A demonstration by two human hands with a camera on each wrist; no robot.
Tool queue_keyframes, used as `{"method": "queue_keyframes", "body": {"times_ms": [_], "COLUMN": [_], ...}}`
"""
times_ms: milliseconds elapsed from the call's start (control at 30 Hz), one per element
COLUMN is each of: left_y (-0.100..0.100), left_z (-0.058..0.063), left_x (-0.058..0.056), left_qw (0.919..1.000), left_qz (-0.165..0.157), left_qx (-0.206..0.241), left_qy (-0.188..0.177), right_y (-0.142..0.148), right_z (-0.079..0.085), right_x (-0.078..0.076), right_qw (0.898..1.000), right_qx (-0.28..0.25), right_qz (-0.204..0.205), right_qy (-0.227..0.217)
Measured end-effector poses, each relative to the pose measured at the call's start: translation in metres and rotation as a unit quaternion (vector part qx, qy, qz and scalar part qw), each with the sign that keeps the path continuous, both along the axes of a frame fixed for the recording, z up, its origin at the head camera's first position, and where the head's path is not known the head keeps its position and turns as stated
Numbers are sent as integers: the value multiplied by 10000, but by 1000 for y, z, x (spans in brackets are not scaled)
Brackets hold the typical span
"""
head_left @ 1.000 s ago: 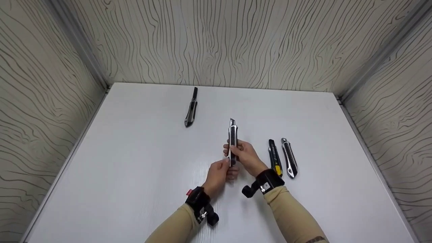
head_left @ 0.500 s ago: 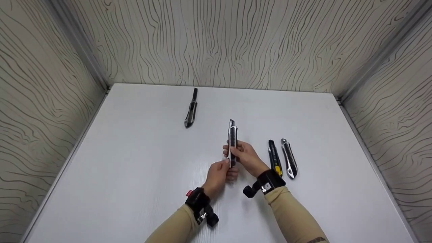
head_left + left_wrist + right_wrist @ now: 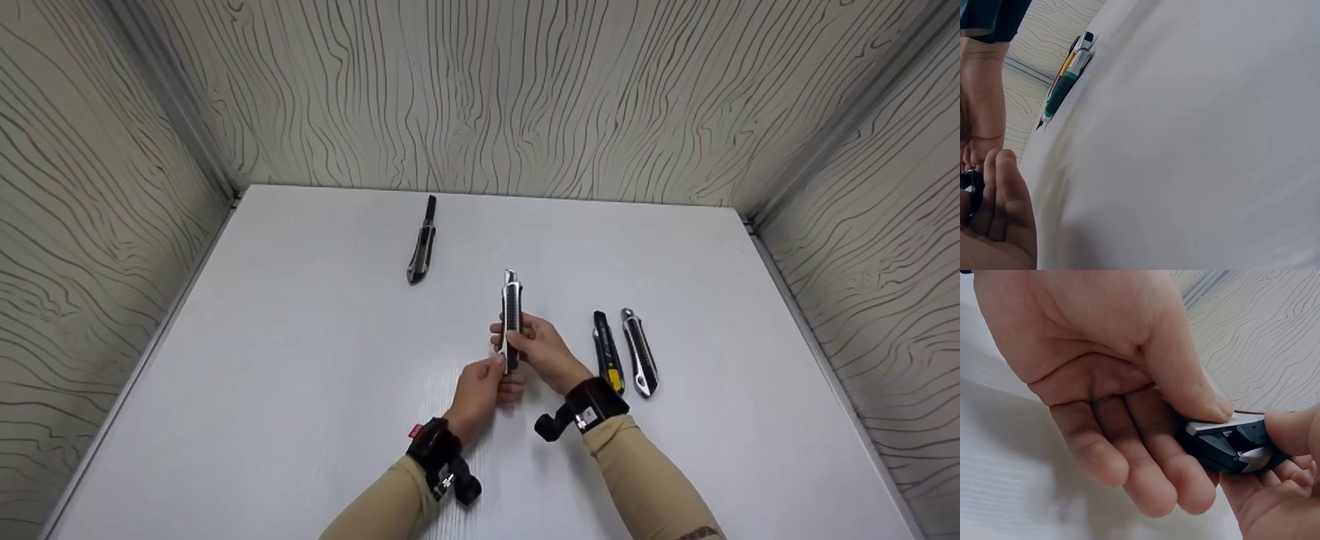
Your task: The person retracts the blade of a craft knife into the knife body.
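Note:
A silver-and-black utility knife (image 3: 512, 307) is held over the middle of the table, its metal nose pointing away from me. My right hand (image 3: 551, 352) grips the handle from the right, thumb laid on top and fingers beneath. At the handle's near end, my left hand (image 3: 478, 390) pinches the butt between thumb and fingers. In the right wrist view the knife's end (image 3: 1224, 447) shows between both hands, the right thumb pressing on its silver edge. Only a dark bit of the knife (image 3: 974, 185) appears in the left wrist view, mostly hidden by fingers.
Right of my hands lie a black-and-yellow utility knife (image 3: 609, 360) and a silver-and-black one (image 3: 640, 356), side by side. Another utility knife (image 3: 422, 251) lies farther back on the left. Wood-grain panels (image 3: 480, 97) enclose the white table (image 3: 300, 360) at back and sides.
The slanted blade tip stood out at the knife's front earlier; now a shorter bit shows there. Both hands keep their hold, and the head view has shifted slightly.

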State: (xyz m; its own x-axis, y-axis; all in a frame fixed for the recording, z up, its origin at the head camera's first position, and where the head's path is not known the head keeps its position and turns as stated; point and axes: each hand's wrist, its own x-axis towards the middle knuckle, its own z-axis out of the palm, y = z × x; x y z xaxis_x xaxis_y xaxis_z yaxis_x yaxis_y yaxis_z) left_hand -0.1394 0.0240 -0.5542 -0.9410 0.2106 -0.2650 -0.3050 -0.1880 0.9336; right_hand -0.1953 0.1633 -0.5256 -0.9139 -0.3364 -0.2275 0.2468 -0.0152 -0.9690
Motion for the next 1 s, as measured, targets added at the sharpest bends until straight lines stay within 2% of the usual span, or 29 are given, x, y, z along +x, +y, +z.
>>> {"method": "queue_keyframes", "body": {"times_ms": [100, 400, 667, 1000], "left_y": [0, -1, -1, 1], "left_z": [0, 0, 1, 4], "left_x": [0, -1, -2, -3], "left_qw": [10000, 9999, 9993, 9999], "left_qz": [8, -23, 23, 57], "left_qx": [61, -117, -337, 109], "left_qy": [-47, 77, 183, -71], "right_y": [0, 0, 1, 3], "right_z": [-1, 1, 1, 4], "right_x": [0, 1, 1, 0], "right_qw": [10000, 9999, 9993, 9974], "right_qx": [71, 150, 178, 515], "right_qz": [-20, -50, 281, 400], "right_qy": [-6, -9, 172, 302]}}
